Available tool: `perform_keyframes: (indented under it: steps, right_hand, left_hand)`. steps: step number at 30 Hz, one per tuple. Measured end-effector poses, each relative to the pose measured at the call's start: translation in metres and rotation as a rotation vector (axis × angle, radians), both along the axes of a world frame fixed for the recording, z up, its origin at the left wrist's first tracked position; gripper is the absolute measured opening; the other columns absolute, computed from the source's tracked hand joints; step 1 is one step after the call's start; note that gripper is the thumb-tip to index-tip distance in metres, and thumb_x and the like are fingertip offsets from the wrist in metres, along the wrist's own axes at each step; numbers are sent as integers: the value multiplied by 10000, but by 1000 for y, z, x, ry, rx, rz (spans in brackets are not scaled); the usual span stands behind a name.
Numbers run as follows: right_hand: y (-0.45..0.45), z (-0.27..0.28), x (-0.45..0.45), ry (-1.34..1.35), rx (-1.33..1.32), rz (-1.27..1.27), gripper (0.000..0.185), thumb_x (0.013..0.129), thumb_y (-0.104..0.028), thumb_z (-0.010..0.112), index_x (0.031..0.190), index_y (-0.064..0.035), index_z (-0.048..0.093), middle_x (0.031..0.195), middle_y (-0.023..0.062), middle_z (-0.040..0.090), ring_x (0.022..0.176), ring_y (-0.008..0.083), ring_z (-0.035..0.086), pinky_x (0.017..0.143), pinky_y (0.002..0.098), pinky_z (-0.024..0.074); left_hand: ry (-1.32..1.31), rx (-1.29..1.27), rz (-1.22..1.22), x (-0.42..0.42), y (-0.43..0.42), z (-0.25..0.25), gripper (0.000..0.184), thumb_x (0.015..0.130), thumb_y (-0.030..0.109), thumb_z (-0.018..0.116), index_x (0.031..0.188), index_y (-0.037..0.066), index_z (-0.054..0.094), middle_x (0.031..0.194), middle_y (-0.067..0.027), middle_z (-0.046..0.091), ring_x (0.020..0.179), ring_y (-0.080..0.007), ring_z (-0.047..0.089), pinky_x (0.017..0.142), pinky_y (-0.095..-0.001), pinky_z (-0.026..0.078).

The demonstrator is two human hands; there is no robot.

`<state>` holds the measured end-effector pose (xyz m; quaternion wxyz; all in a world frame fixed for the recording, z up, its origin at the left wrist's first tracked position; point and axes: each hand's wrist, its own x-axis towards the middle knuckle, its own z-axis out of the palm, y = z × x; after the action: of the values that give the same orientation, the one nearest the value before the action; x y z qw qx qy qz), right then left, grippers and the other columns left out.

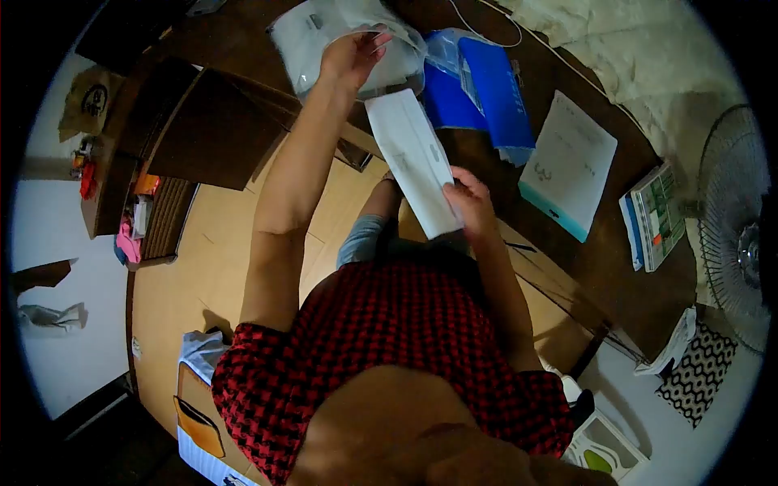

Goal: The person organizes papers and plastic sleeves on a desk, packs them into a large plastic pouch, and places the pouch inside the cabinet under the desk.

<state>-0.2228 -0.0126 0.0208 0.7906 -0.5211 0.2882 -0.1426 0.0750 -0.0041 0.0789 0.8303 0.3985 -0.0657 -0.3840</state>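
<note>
One white packet (411, 154), clamped near its end by the right hand (473, 202), is best kept flat; a plastic bag (395, 71) is reached by the left hand (352, 60), whose grip cannot be told.

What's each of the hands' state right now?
Left hand: at the plastic bag; grip can't be told.
Right hand: closed, holding the white packet.

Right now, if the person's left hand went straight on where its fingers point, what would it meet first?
Most likely the crinkled, translucent white plastic bag. Depth is unclear in this single view, so the left hand may already be touching it.
</note>
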Motion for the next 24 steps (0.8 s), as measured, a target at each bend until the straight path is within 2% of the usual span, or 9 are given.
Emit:
perform_keyframes:
  steps: [6, 9, 12, 14, 16, 17, 20, 22, 24]
  right_hand:
    - [-23, -20, 33, -75, -96, -59, 320, 757, -95, 521, 1066, -9, 523, 854, 63, 581, 754, 110, 530, 695, 236, 414]
    - [-24, -20, 33, -79, -148, -84, 324, 754, -96, 522, 1066, -10, 522, 850, 65, 581, 743, 114, 532, 688, 241, 418]
    - [-22, -21, 19, -19, -180, -120, 326, 750, -87, 517, 1066, -9, 522, 856, 63, 580, 747, 109, 531, 692, 238, 415]
    - [-24, -18, 1, 31, -169, -142, 325, 747, -87, 519, 1063, -10, 523, 852, 63, 581, 741, 109, 531, 686, 242, 418]
    - [-33, -8, -21, 159, -286, 73, 327, 742, -87, 522, 1062, -19, 521, 822, 57, 579, 726, 109, 526, 681, 247, 420]
    - [-42, -5, -35, 166, -288, 55, 327, 742, -87, 522, 1062, -19, 521, 822, 57, 579, 726, 109, 526, 681, 247, 420]
    - [-71, 0, -76, 138, -335, 19, 251, 762, -89, 513, 1007, -36, 538, 829, 40, 561, 728, 110, 500, 647, 253, 411]
    - [-93, -4, -87, 105, -314, -412, 236, 773, -112, 525, 992, -24, 537, 817, 41, 548, 701, 115, 489, 631, 262, 407]
    - [-116, -16, -86, 17, -310, -521, 226, 775, -119, 524, 975, -16, 539, 803, 42, 544, 690, 119, 485, 627, 265, 406]
  left_hand:
    - [-22, 15, -89, -1, 1, -8, 163, 841, 36, 386, 941, -21, 501, 888, -142, 575, 773, -237, 585, 632, -285, 453]
    - [-88, 24, -45, -15, 13, -24, 218, 855, 84, 407, 962, -80, 503, 865, -153, 566, 779, -223, 572, 674, -267, 468]
    - [-163, 231, -17, -34, 24, -55, 191, 838, 75, 444, 962, -61, 494, 820, -134, 564, 720, -220, 570, 648, -285, 459]
    - [-217, 414, -107, -44, 33, -75, 178, 817, 56, 470, 976, -26, 469, 793, -123, 555, 690, -214, 560, 635, -298, 459]
    - [-210, 285, -49, -71, 45, -80, 180, 787, 31, 487, 961, 12, 445, 770, -109, 547, 632, -194, 563, 556, -266, 455]
    - [-202, 235, -12, -83, 48, -84, 160, 774, 29, 495, 927, 30, 450, 753, -92, 543, 599, -179, 572, 504, -243, 442]
    - [-322, 235, 45, -122, 52, -87, 172, 774, 33, 509, 935, 29, 451, 768, -93, 533, 616, -170, 562, 519, -251, 461]
    - [-337, 221, -57, -137, 36, -82, 193, 779, 28, 515, 962, 17, 455, 776, -98, 538, 632, -168, 555, 553, -258, 471]
    - [-369, 228, -212, -151, 9, -75, 218, 780, 34, 544, 979, -8, 467, 801, -94, 547, 653, -152, 546, 592, -263, 479]
